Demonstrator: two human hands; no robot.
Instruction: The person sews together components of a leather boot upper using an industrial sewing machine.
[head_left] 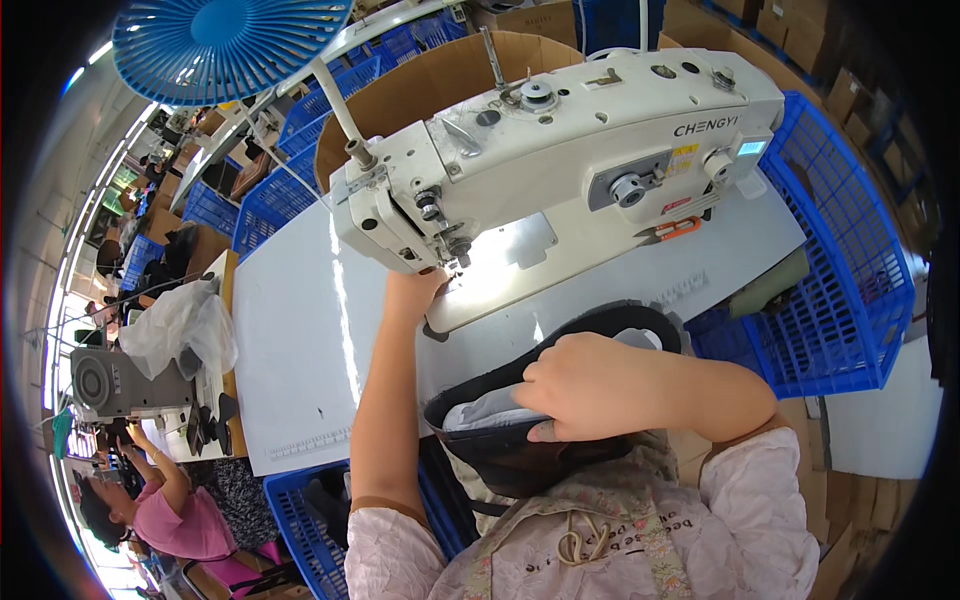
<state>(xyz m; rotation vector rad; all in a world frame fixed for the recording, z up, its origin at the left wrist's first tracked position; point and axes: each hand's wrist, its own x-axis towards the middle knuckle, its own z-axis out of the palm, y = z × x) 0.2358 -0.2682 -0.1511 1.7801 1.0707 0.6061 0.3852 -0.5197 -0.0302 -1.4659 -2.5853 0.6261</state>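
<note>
A white industrial sewing machine [560,150] stands on the table before me. My left hand [418,290] reaches up under its needle end, beside the lit needle area. The fingers there are mostly hidden by the machine head, and I cannot make out what they touch. Close to my body, my right hand [580,385] is closed on the rim of a black fabric piece, bag-like in shape [510,455], with pale grey lining [480,412] showing inside. Its black edge curves beyond my right wrist toward the machine bed. Orange-handled thread snips [672,231] lie on the machine bed.
Blue plastic crates stand at the right [840,260] and under the table's left front [300,530]. A large cardboard box [400,95] is behind the machine. A blue fan [225,40] hangs at upper left. A person in pink [185,520] works at another machine on the left.
</note>
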